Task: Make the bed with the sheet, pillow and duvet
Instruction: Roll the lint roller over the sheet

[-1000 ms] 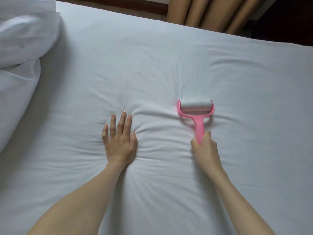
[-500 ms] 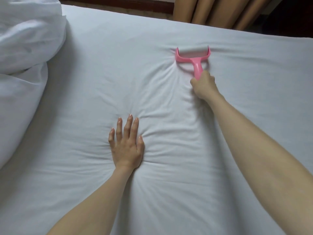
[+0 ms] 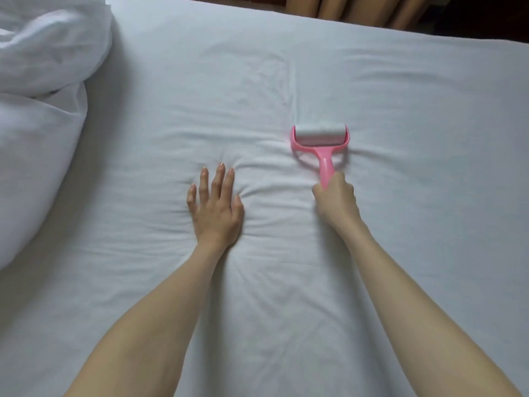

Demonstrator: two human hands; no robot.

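Soft, even, cool light fell on the white cotton bed sheet (image 3: 286, 310), with faint shadows in its creases. No glare showed. The far dark corner was dim. Wide-angle bending curved the edges; detail was slightly soft.

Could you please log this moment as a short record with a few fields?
surface: sheet spread on the bed, creased around the hands
left hand: flat, pressing the sheet
right hand: grips the handle of the lint roller
roller: on the sheet, ahead of the right hand
duvet: bunched at the left edge
curtain: beyond the far edge
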